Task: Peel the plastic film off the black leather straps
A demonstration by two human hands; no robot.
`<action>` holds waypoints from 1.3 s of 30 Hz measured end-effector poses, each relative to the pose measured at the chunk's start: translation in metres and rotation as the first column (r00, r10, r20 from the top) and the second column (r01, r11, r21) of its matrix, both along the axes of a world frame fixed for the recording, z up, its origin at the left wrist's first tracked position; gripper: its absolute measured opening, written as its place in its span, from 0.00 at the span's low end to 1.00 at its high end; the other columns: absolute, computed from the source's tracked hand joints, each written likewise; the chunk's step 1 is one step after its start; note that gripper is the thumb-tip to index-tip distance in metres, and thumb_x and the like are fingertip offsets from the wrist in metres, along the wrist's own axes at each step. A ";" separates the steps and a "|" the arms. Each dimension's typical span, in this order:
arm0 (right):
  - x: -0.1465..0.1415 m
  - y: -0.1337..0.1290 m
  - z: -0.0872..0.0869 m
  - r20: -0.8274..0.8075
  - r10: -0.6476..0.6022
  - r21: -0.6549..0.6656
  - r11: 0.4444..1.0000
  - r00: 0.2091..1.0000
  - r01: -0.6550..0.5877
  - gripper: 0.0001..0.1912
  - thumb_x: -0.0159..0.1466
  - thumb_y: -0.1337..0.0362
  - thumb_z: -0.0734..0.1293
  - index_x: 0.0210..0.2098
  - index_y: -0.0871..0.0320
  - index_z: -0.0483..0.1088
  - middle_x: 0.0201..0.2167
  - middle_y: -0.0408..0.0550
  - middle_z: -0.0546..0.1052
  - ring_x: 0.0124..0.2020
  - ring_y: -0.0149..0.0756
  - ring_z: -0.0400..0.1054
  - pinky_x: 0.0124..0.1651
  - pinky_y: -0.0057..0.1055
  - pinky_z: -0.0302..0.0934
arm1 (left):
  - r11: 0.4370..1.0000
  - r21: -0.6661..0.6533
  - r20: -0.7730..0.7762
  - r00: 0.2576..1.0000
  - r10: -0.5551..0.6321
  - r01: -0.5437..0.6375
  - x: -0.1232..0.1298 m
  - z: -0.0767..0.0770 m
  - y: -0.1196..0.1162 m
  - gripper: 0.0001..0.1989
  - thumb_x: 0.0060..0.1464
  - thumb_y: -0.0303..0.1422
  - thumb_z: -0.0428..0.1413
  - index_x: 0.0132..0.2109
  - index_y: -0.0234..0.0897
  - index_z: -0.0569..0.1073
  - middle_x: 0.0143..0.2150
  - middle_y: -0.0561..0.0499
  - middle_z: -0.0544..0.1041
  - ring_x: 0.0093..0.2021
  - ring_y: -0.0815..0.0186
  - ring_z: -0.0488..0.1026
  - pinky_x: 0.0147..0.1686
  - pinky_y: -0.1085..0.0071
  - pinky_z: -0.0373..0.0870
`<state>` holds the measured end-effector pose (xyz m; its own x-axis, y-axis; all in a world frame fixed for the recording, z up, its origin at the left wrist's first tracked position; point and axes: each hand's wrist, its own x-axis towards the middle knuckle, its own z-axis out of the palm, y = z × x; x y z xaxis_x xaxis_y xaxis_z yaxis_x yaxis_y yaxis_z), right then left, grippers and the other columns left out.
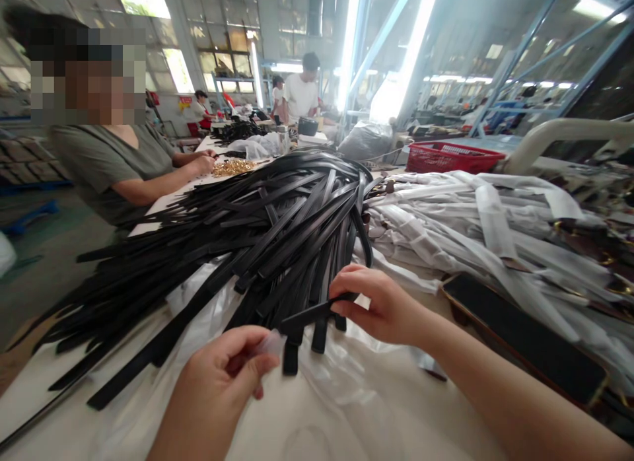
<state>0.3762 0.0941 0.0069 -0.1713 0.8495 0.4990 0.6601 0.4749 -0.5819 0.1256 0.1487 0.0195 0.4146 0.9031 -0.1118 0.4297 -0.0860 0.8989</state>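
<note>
Bridging the gap between the hands, a black strap (308, 314) lay slantwise, its long axis running from the right hand (369, 306) down toward the left hand (232, 365). The right hand, fingers curled, pinched it between thumb and fingertips; the left hand, loosely curled, pinched a bit of clear plastic (271, 343) just beside the strap's free tip, though whether the two touched could not be told. The right hand was the nearer to the strap. Beyond both hands a heap of black straps (297, 230) spread over the pale surface (421, 421), with white-wrapped straps (421, 216) beyond and right of the right hand. Farther off, past the left hand, a person in a grey-green shirt (79, 157) worked near small gold pieces (235, 168).
</note>
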 end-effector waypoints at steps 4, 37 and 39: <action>0.000 0.003 0.000 0.051 0.091 0.014 0.996 0.995 -0.092 0.02 0.64 0.68 0.63 0.35 0.59 0.68 0.29 0.47 0.75 0.31 0.32 0.66 0.42 0.31 0.60 | 0.999 0.036 -0.009 1.000 0.017 -0.017 0.001 0.003 -0.003 0.11 0.46 0.38 0.59 0.35 0.38 0.77 0.25 0.55 0.76 0.22 0.68 0.69 0.23 0.76 0.67; 0.013 -0.003 0.008 0.471 0.049 -0.224 0.972 0.881 0.066 0.08 0.63 0.68 0.65 0.27 0.58 0.71 0.29 0.46 0.76 0.41 0.39 0.68 0.64 0.54 0.34 | 0.892 -0.361 0.077 0.962 -0.263 0.273 0.028 -0.028 -0.027 0.11 0.53 0.37 0.57 0.32 0.32 0.76 0.29 0.47 0.80 0.31 0.61 0.75 0.33 0.71 0.66; -0.009 -0.010 0.010 0.435 0.179 -0.219 0.972 0.883 -0.090 0.09 0.65 0.67 0.64 0.28 0.58 0.71 0.29 0.44 0.75 0.41 0.37 0.68 0.66 0.51 0.31 | 0.867 -0.387 0.119 0.950 -0.290 0.313 0.029 -0.026 -0.029 0.11 0.52 0.37 0.58 0.32 0.32 0.76 0.29 0.47 0.80 0.31 0.63 0.74 0.31 0.72 0.65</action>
<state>0.3668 0.0842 0.0167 -0.4576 0.8717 0.1753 0.8087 0.4900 -0.3255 0.1543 0.1198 -0.0065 0.6759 0.6177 -0.4020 0.3887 0.1646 0.9065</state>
